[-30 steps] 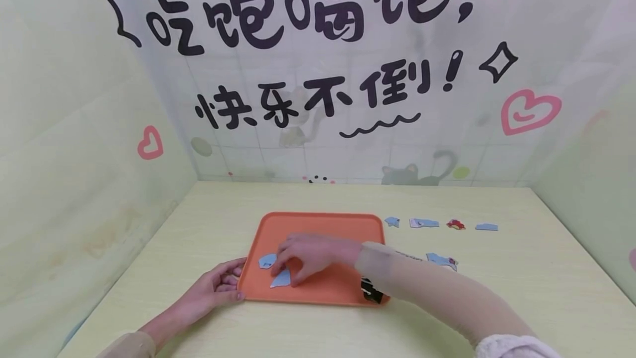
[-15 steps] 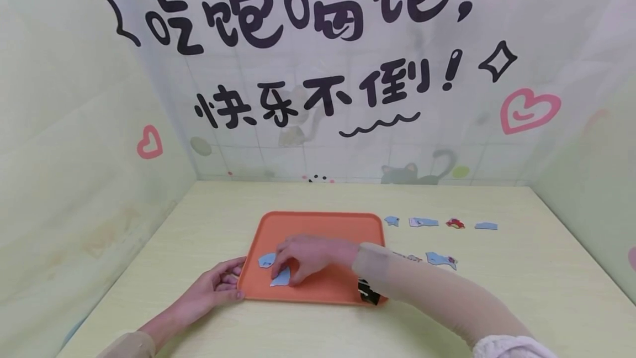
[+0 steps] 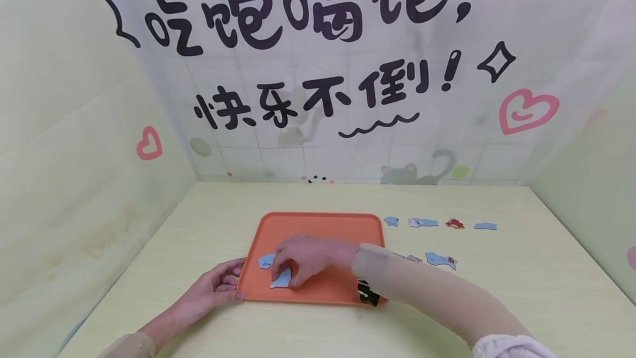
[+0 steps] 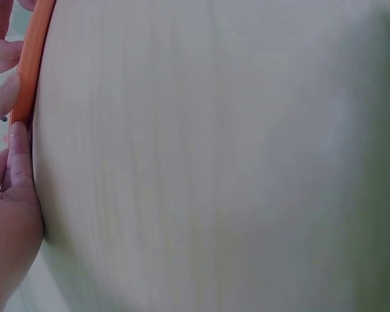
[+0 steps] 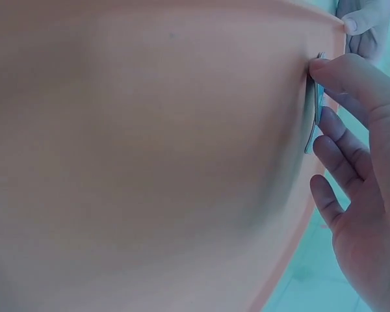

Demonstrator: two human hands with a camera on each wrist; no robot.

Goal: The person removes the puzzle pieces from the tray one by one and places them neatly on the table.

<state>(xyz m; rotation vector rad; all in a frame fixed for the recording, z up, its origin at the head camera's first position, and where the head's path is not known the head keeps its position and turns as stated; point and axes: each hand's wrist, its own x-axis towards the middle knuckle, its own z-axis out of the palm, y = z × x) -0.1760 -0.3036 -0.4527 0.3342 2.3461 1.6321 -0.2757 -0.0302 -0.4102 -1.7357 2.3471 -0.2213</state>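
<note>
My right hand (image 3: 308,256) reaches over the orange tray (image 3: 338,225) and pinches a light blue puzzle piece (image 3: 281,279) between thumb and fingers, near the tray's front left. In the right wrist view the thumb (image 5: 341,73) covers one end of this piece (image 5: 320,97), with fingertips at its other side. A second blue puzzle piece (image 3: 266,261) lies just behind and left of it, partly hidden by the fingers. At the tray's left front corner my left hand (image 3: 221,283) grips the rim; the left wrist view shows fingers along the orange edge (image 4: 34,65).
Right of the tray, several puzzle pieces lie in a back row, among them a red one (image 3: 455,224). Nearer is a blue piece (image 3: 441,259), with others partly behind the right forearm. A black object (image 3: 369,294) shows below that forearm. Printed cloth walls enclose the table.
The right forearm has shifted slightly left and uncovered more of the pieces behind it. The pinched puzzle piece has turned or shifted slightly under the fingers. My left hand stays at the tray corner.
</note>
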